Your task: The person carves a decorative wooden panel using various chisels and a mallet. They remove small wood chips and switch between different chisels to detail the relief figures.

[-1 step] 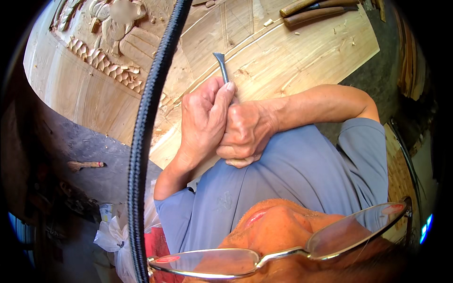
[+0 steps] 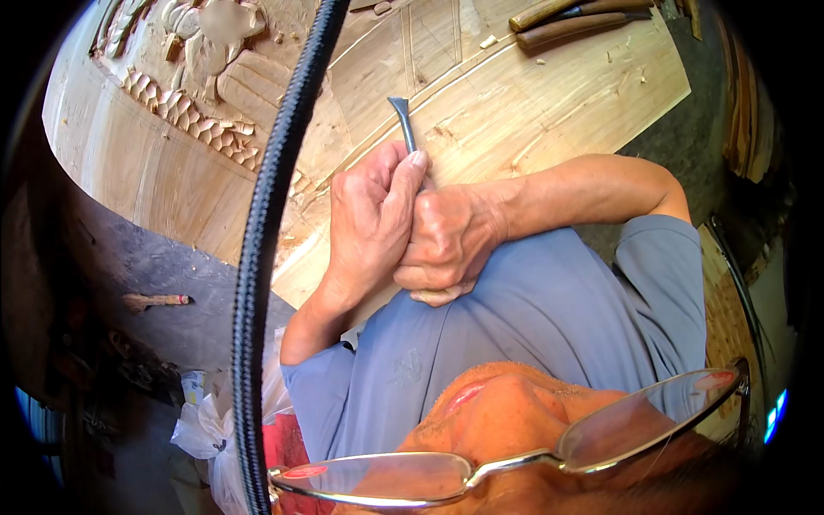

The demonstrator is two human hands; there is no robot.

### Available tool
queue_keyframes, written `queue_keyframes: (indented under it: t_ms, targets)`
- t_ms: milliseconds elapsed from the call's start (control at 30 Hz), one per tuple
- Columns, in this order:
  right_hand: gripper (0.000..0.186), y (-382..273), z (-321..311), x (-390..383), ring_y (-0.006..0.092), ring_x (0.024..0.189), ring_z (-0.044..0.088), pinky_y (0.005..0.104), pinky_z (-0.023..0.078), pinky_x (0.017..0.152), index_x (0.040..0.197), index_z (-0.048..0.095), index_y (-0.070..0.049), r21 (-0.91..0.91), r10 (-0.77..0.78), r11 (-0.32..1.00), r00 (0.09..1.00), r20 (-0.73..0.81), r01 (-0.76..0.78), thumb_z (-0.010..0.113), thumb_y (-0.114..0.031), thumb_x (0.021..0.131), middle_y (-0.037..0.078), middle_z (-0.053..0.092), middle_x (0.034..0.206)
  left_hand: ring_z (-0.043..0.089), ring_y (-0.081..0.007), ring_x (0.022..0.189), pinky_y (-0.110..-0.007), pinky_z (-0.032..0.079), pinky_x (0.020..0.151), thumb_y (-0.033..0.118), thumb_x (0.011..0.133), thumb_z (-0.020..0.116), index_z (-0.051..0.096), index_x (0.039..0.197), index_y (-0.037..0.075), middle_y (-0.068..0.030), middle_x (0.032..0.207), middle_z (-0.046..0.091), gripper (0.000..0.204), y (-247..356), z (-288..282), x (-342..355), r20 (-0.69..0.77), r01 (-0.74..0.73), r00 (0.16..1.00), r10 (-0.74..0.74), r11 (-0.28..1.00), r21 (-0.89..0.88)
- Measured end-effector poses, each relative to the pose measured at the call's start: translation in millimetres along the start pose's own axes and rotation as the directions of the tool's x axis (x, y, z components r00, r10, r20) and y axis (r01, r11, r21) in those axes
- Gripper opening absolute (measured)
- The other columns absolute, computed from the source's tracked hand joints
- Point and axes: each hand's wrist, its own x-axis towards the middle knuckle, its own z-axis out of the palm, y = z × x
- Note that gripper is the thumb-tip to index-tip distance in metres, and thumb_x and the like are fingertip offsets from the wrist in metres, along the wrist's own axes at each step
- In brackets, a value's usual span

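A chisel with a dark steel shank and flared tip (image 2: 400, 111) points away from me, held over the pale carved wooden panel (image 2: 575, 103). My left hand (image 2: 369, 219) is closed on the shank, thumb lying along it. My right hand (image 2: 442, 245) is curled in a fist right beside and below the left, around the chisel's handle, which is mostly hidden. The panel carries a raised scalloped band (image 2: 193, 120) and figures at the upper left, with shallow cut lines across the middle.
Several wood-handled tools (image 2: 573, 33) lie at the panel's upper right, among small chips. Dark braided cord (image 2: 257, 300) crosses the view. A stick (image 2: 154, 300) lies on the grey surface at left. Plastic bags (image 2: 206, 429) are at lower left, wooden strips (image 2: 742, 103) at far right.
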Motion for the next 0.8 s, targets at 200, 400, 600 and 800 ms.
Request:
queue_keyframes:
  t_ms: [200, 400, 600, 800]
  targets:
    - [0.03, -1.2, 1.8, 3.3, 0.0248, 0.051, 0.063, 0.0403, 0.052, 0.05, 0.064, 0.055, -0.012, -0.009, 0.017, 1.0, 1.0, 0.009, -0.016, 0.072, -0.029, 0.082, 0.006, 0.058, 0.057, 0.052, -0.0114, 0.062, -0.034, 0.047, 0.06, 0.013, 0.106, 0.063, 0.066, 0.084, -0.004, -0.0111, 0.065, 0.061, 0.028, -3.1, -2.2, -1.2, -0.009, 0.001, 1.0, -0.001, 1.0, -0.011]
    - [0.029, -1.0, 6.1, 2.7, 0.0257, 0.05, 0.063, 0.0409, 0.051, 0.049, 0.062, 0.055, -0.011, 0.017, 0.041, 0.999, 0.999, 0.006, -0.041, 0.071, -0.027, 0.08, 0.007, 0.058, 0.054, 0.054, -0.0082, 0.067, -0.028, 0.046, 0.062, 0.013, 0.11, 0.062, 0.068, 0.091, -0.003, -0.0051, 0.073, 0.064, 0.026, -1.7, -7.4, -1.6, 0.026, 0.001, 1.0, -0.003, 0.997, 0.081]
    - [0.026, 1.1, 11.1, -1.7, 0.0257, 0.049, 0.062, 0.0411, 0.05, 0.048, 0.062, 0.054, -0.011, 0.017, 0.035, 0.999, 0.999, -0.01, -0.035, 0.07, -0.025, 0.076, 0.008, 0.057, 0.053, 0.053, -0.0132, 0.061, -0.035, 0.047, 0.059, 0.012, 0.105, 0.064, 0.067, 0.087, -0.004, -0.0134, 0.066, 0.062, 0.025, -5.9, -1.0, -0.7, -0.029, -0.007, 1.0, 0.008, 1.0, 0.027]
    - [0.026, 5.7, 7.2, -5.2, 0.026, 0.048, 0.061, 0.0403, 0.05, 0.048, 0.062, 0.054, -0.011, 0.001, 0.035, 0.999, 0.999, 0.018, -0.035, 0.071, -0.026, 0.074, 0.007, 0.055, 0.052, 0.055, -0.0118, 0.062, -0.033, 0.048, 0.06, 0.011, 0.106, 0.064, 0.069, 0.091, -0.004, -0.0122, 0.067, 0.064, 0.022, -7.7, 3.1, 1.1, -0.058, -0.029, 0.998, 0.031, 0.999, 0.029]
